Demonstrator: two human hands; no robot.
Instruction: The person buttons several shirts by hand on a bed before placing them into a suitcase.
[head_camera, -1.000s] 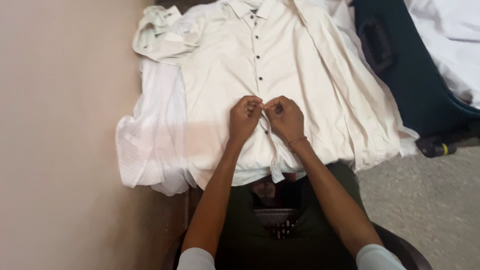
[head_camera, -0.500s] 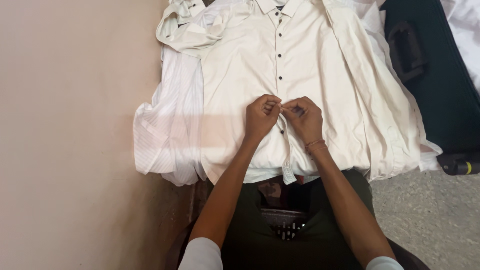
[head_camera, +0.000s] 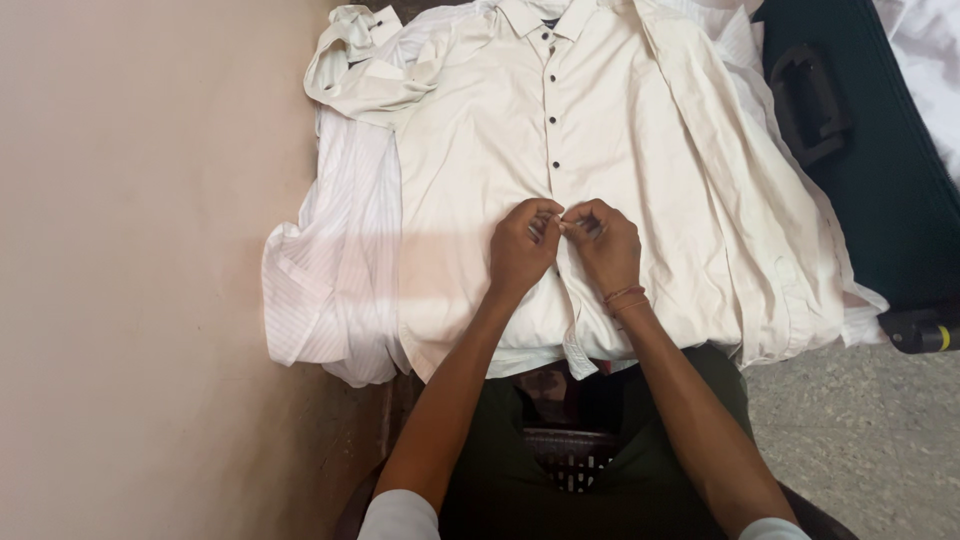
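On cream shirt (head_camera: 480, 180), left hand (head_camera: 522, 250), right hand (head_camera: 607, 245), pinching placket

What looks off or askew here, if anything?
Nothing damaged or spilled. The cream shirt lies flat, but its sleeve is bunched at the top left. Both hands pinch the placket mid-front; the hem below looks unbuttoned.

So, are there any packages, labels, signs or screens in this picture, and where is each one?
None can be made out. The view holds only the cream shirt with dark buttons, which both hands pinch at its front, white striped cloth under it, and a dark green suitcase at the right.
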